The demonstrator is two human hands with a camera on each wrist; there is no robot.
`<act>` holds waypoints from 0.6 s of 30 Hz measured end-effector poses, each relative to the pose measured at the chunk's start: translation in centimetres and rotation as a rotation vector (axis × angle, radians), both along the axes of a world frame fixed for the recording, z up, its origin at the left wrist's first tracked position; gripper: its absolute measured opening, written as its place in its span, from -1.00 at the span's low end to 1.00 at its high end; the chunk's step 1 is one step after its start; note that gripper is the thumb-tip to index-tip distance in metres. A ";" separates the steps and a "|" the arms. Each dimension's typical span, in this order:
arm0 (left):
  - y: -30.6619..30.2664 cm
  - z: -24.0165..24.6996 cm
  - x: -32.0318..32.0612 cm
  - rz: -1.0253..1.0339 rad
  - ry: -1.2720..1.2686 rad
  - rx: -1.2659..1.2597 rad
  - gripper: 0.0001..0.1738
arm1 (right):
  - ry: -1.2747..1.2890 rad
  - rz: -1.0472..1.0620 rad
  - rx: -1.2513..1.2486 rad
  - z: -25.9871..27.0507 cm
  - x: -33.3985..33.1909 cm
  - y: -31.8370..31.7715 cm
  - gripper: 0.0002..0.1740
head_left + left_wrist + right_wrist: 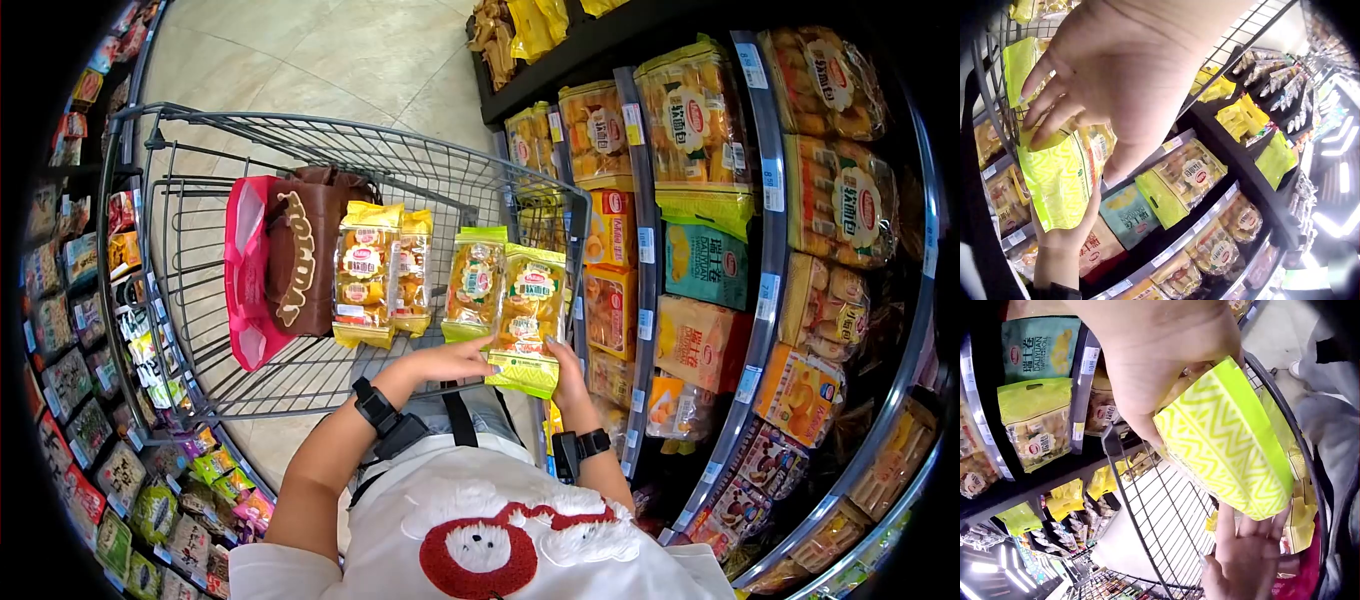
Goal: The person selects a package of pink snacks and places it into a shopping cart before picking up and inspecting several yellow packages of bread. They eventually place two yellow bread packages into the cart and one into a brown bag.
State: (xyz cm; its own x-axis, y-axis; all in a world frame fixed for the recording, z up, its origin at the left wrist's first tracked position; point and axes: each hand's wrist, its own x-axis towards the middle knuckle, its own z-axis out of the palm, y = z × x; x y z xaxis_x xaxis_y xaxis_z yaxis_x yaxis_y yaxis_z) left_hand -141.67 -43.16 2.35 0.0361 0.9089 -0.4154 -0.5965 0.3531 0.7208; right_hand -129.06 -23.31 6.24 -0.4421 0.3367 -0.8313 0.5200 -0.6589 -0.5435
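A clear bread bag with yellow-green ends (pixel 532 300) is in my right hand (pixel 570 380), which grips its side near the lower end. In the right wrist view, that hand (pixel 1166 356) curls over the bag's zigzag-patterned end (pixel 1229 444). My left hand (pixel 450 362) reaches across with its fingers extended, fingertips at the bag's lower end. Seen from the right wrist, the left hand (pixel 1244 556) lies palm up under the bag's end. A second, similar bread bag (pixel 474 280) sits just left of the held one, inside the wire shopping cart (pixel 250 400).
Two yellow bread packs (pixel 366 270) stand in the cart beside a brown bag with cream squiggles (pixel 300 260) and a pink edge (pixel 250 300). Shelves of packaged bread (pixel 695 130) rise close on the right. Snack shelves (pixel 75 330) line the left, with tiled floor (pixel 330 50) ahead.
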 end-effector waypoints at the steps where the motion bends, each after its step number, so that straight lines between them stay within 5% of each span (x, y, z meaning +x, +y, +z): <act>1: -0.1 -0.3 -0.3 0.042 -0.003 -0.003 -0.22 | -0.005 -0.002 0.012 -0.4 -0.2 0.0 -0.67; 4: -0.7 -4.4 -1.0 0.334 -0.426 -0.328 -0.44 | -0.018 0.011 -0.007 -1.9 -1.0 0.4 -0.69; 7: -1.4 -14.2 1.0 0.441 0.050 -0.536 -0.46 | 0.005 0.064 -0.020 -2.4 -3.1 0.7 -0.68; 10: -2.1 -18.9 2.1 0.329 0.122 -0.607 -0.43 | 0.015 0.123 -0.047 -3.9 -4.2 0.8 -0.62; 14: -1.6 -19.1 2.9 0.132 0.139 -0.604 -0.36 | -0.020 0.216 0.001 -6.3 -4.3 1.2 -0.58; 18: -0.9 -13.0 1.4 0.117 0.019 -0.540 -0.28 | -0.019 0.280 0.063 -7.6 -4.2 1.1 -0.58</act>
